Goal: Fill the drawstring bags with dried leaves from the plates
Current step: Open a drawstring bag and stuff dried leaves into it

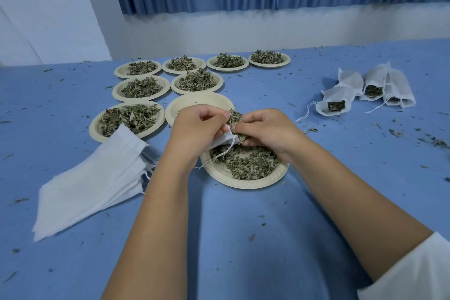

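A: How far along does the filling look?

B: Early, I'd say. A cluster of filled bags lies well off to the right on the desk, about four, mouths open and leaves showing inside. None looks drawn closed, though the strings are too fine to be sure.

A: And the bag being worked on now?

B: It's up in the hands, just above the near plate. The left hand has its grip clenched round the mouth of the open bag, and the drawstring dangles down toward the plate. The right hand has its grip closed on a clump of leaves, right at the bag's mouth.

A: So it's mid-stuffing?

B: That's my reading. The near plate is only partly cleared; a good layer of leaves covers most of it, so this bag likely needs more handfuls.

A: What remains beyond that?

B: Plenty. Seven heaped plates sit further back in rows, untouched by the look of them. One bare plate sits just behind the hands, so that one seems done. A stack of empty bags lies flat to the left, beside the nearest heaped plate.

A: Any mess to deal with?

B: Leaf crumbs are scattered across the desk, thickest at the right edge. Whether they get gathered up, I can't say.
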`<state>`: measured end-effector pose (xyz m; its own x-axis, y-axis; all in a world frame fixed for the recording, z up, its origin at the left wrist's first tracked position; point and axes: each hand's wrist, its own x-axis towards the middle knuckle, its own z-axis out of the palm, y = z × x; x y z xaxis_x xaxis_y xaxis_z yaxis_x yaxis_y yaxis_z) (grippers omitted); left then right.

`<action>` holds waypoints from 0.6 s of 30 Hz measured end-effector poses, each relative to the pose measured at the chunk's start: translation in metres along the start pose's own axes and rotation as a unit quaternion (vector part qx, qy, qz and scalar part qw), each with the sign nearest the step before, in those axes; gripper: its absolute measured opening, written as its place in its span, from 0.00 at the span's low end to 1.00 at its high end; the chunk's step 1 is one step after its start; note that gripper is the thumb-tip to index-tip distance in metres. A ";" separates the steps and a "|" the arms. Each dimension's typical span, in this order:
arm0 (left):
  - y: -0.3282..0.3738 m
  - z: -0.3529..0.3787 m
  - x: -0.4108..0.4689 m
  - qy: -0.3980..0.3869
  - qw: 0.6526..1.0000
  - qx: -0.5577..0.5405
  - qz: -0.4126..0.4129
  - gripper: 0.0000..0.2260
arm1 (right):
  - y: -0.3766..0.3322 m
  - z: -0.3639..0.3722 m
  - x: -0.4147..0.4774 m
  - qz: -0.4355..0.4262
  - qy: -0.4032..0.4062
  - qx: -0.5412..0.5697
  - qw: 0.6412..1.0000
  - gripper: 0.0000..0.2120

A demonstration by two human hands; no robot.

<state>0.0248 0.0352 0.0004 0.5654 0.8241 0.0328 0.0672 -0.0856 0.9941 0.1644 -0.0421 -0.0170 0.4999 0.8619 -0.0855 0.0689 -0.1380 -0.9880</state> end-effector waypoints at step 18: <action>-0.001 0.001 0.002 0.039 0.999 -0.027 -0.007 0.07 | -0.003 0.001 -0.005 -0.126 0.051 -0.109 0.985 0.17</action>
<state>0.0268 0.0364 -0.0006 0.4994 0.8660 0.0254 0.0288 -0.0459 0.9985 0.1611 -0.0452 -0.0143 0.5264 0.8301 0.1838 0.3809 -0.0370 -0.9239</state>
